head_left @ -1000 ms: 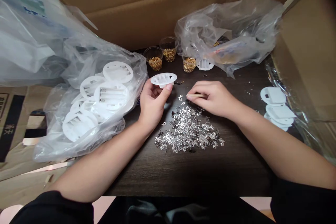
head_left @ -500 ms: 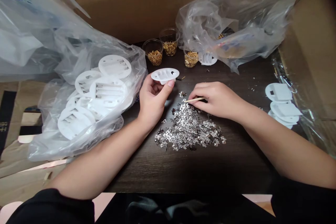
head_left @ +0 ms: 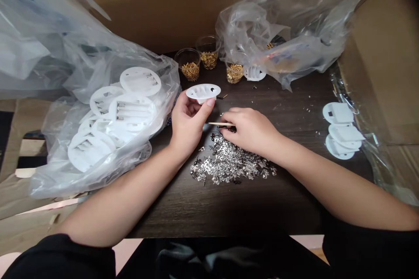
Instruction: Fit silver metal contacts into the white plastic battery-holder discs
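My left hand (head_left: 189, 121) is closed on a round white plastic battery holder (head_left: 203, 91), tilted with its slotted side up. Pinched in my right hand (head_left: 244, 128) is a thin pale wooden stick (head_left: 218, 124), its tip pointing left toward my left hand. Below that hand spreads a heap of small silvery metal battery contacts and springs (head_left: 225, 161), partly covered by the fingers. What else the right fingertips may touch is hidden.
A clear plastic bag (head_left: 55, 152) at left holds several white battery holders (head_left: 132, 111). Clear cups (head_left: 188, 67) of gold-coloured pins stand behind. Another bag (head_left: 278, 22) lies at back right, with stacked white holders (head_left: 343, 133) at right. Cardboard walls (head_left: 157, 8) surround the dark table (head_left: 262, 209).
My right hand has moved left and slightly down over the top of the metal heap, the stick shifting left with it. My left hand keeps the battery holder in nearly the same place.
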### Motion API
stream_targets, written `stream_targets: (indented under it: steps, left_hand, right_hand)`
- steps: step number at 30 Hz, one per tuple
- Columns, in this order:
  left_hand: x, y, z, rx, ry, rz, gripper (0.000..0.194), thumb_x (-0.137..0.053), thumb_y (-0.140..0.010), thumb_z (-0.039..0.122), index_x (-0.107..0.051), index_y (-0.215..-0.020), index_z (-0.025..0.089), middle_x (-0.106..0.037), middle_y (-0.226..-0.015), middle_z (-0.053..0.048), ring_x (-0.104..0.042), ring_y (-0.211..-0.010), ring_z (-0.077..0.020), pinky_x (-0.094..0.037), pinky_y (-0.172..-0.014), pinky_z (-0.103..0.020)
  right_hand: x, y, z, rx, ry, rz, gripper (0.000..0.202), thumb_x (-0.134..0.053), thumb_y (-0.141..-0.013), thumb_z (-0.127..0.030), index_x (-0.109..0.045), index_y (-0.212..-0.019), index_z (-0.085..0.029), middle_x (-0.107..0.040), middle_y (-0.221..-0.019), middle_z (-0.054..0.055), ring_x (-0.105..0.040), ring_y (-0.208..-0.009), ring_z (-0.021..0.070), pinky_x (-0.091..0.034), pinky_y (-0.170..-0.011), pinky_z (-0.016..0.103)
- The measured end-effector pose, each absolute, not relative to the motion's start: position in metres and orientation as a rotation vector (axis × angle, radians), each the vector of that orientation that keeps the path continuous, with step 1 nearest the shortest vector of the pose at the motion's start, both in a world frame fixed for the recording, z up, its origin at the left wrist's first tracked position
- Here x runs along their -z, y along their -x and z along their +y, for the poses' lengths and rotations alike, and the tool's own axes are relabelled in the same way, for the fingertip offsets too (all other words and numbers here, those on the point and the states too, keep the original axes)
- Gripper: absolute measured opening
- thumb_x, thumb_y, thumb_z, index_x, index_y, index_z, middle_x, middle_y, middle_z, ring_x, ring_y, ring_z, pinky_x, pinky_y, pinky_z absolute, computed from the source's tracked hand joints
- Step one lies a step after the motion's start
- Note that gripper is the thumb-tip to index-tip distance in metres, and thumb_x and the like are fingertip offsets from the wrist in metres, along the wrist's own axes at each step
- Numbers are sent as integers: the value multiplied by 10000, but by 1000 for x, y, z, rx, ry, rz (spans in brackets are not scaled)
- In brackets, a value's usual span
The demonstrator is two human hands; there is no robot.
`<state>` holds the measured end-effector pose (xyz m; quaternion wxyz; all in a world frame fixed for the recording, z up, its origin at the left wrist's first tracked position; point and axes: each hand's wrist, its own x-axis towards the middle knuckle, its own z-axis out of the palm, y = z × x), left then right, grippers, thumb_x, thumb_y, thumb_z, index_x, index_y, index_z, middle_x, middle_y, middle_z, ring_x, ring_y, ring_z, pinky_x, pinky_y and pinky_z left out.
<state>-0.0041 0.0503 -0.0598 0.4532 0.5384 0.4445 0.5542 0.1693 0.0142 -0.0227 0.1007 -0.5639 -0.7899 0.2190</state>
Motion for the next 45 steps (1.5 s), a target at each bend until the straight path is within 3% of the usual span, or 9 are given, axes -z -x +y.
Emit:
stream_targets:
  steps: [5, 10, 14, 17, 21, 26, 30, 33, 45]
  left_hand:
    - [60, 5, 51, -1371, -1365, 1091, 486, -810, -815, 571, -654, -1083, 197, -734, -1008, -45, -689, -821, -129, -554, -725, -235]
    - [59, 6, 50, -1379, -1331, 1115, 503, -825, -792, 585, -659, -1057, 191, -700, -943, -30, -646, -757, -114, -533, -684, -233]
    - [56, 8, 51, -1401, -1243, 1121, 463, -809, -811, 576, -665, -1011, 185, -677, -898, -18, -604, -694, -95, -513, -634, -226]
    - [56, 9, 52, -1416, -1195, 1118, 428, -784, -843, 556, -666, -1025, 187, -685, -913, -24, -606, -702, -97, -513, -618, -223]
    - [59, 7, 49, -1406, -1269, 1068, 442, -815, -822, 526, -667, -1072, 193, -724, -1013, -55, -662, -820, -130, -547, -701, -245]
    - [60, 4, 41, -1304, -1418, 927, 492, -854, -788, 453, -641, -1159, 210, -730, -1079, -76, -705, -942, -195, -574, -778, -310]
    - [55, 5, 35, -1256, -1705, 869, 498, -865, -768, 383, -646, -1175, 195, -719, -1076, -82, -696, -944, -206, -560, -782, -327]
    - [52, 7, 33, -1258, -1923, 797, 515, -871, -759, 360, -651, -1192, 187, -724, -1060, -86, -693, -958, -220, -550, -802, -344]
    - [52, 7, 32, -1235, -2121, 687, 555, -858, -774, 405, -634, -1238, 200, -722, -998, -69, -667, -872, -201, -522, -757, -341]
  right_hand:
    - [17, -165, 12, -595, 1632, -2393, 235, -583, -895, -200, -721, -1082, -230, -695, -972, 47, -601, -790, 195, -289, -604, 334]
    - [17, -158, 16, -625, 1549, -2449, 88, -603, -917, -179, -686, -889, -184, -668, -915, 54, -582, -777, 181, -316, -631, 330]
    - [22, -162, 16, -651, 1455, -2448, 76, -618, -917, -139, -670, -869, -166, -665, -893, 53, -583, -780, 176, -360, -676, 322]
    - [25, -174, 12, -690, 1370, -2315, 80, -664, -859, -91, -688, -884, -163, -685, -878, 37, -604, -803, 171, -412, -725, 313]
    - [18, -191, 7, -756, 1367, -1899, 68, -720, -875, -191, -744, -938, -182, -690, -780, 2, -580, -678, 125, -422, -646, 286]
    - [-2, -205, 8, -1000, 1285, -1390, 188, -823, -820, -270, -761, -985, -204, -721, -825, 23, -562, -608, 102, -354, -507, 254]
    - [-12, -207, 9, -1358, 1087, -1175, 225, -850, -798, -297, -762, -987, -213, -710, -765, 5, -333, -424, 29, -179, -406, 238]
    - [-12, -205, 10, -1563, 992, -1042, 214, -868, -776, -293, -752, -929, -197, -705, -740, -8, -245, -394, 2, -112, -394, 230]
    - [-5, -204, 13, -1658, 937, -958, 233, -850, -824, -322, -687, -915, -183, -709, -759, -24, -194, -393, -7, -94, -384, 211]
